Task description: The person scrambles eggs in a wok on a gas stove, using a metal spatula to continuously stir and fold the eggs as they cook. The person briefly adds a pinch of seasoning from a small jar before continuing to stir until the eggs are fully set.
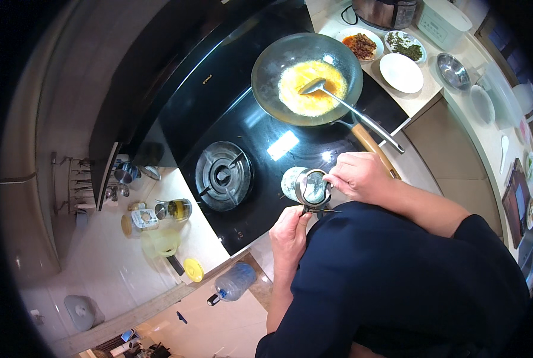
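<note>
A glass jar [292,182] with a metal rim is tilted over the front of the black glass hob, its mouth towards me; whitish contents show inside. My right hand [356,176] pinches the far side of the rim. At the near side, my left hand [289,230] grips a dark part of the jar, perhaps its handle. Beyond them a wok [266,80] with a wooden handle [371,147] holds beaten egg [311,103], yellow and partly set at its edge. A metal spatula [360,117] rests in the egg, its handle leaning across the rim.
An uncovered burner [223,175] lies left of the jar. Plates with dark red food [360,46] and chopped greens [405,46], a white plate [401,73] and a steel bowl [453,71] stand right. Left are a glass oil jug [180,209] and a yellow lid [194,270].
</note>
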